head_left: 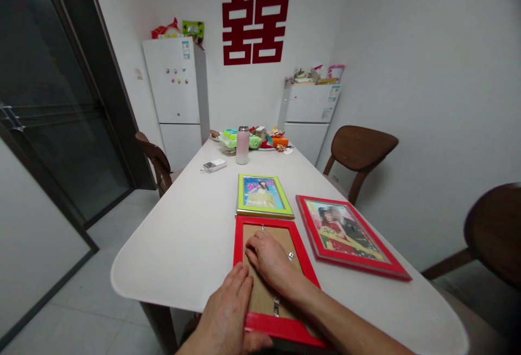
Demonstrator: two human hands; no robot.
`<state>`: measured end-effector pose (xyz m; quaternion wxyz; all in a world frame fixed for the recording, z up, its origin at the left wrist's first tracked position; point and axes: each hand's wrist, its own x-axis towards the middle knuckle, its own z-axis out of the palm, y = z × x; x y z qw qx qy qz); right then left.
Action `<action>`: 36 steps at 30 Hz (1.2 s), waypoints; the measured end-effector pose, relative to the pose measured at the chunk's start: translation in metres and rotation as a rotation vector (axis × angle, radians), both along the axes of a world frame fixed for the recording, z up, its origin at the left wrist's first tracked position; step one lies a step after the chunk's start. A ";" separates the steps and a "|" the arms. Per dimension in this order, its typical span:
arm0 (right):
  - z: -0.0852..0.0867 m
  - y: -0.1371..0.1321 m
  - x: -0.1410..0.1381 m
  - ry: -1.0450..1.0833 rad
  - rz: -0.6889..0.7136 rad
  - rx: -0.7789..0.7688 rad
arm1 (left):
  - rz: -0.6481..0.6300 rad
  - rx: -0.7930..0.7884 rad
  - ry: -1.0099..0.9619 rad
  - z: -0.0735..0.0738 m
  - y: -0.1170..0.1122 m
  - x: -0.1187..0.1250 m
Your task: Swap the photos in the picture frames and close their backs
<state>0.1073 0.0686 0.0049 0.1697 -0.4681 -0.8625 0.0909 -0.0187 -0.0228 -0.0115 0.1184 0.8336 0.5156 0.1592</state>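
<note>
A red picture frame lies face down at the near end of the table, its brown backing board facing up. Small metal clips and a metal hanger show on the board. My left hand grips the frame's near left corner, fingers along the left side and thumb at the near edge. Bent over the board, my right hand has its fingertips pressed together at the board's left edge; what they pinch is hidden. A green picture frame touches or nearly touches the far edge.
Right of it rests another red frame with a photo. Farther back on the white table are a pink bottle, a small silver-white device and a heap of packets. Wooden chairs flank the table.
</note>
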 end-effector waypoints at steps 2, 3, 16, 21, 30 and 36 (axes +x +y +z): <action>-0.002 0.005 0.008 0.004 -0.041 0.026 | -0.027 0.046 -0.026 -0.004 0.000 -0.001; -0.003 0.008 0.014 0.006 -0.078 0.042 | -0.038 0.065 -0.037 -0.006 0.000 -0.002; 0.000 0.013 0.037 0.068 -0.126 0.019 | 0.005 -0.078 0.045 0.015 0.002 0.003; 0.020 -0.032 0.065 0.115 0.260 -0.275 | -0.018 -0.036 0.010 0.011 0.002 0.001; 0.005 -0.045 0.056 0.148 0.173 -0.179 | -0.017 0.005 0.035 0.009 0.002 0.001; 0.004 -0.045 0.061 0.095 -0.069 -0.123 | -0.011 0.021 -0.013 0.001 0.002 0.001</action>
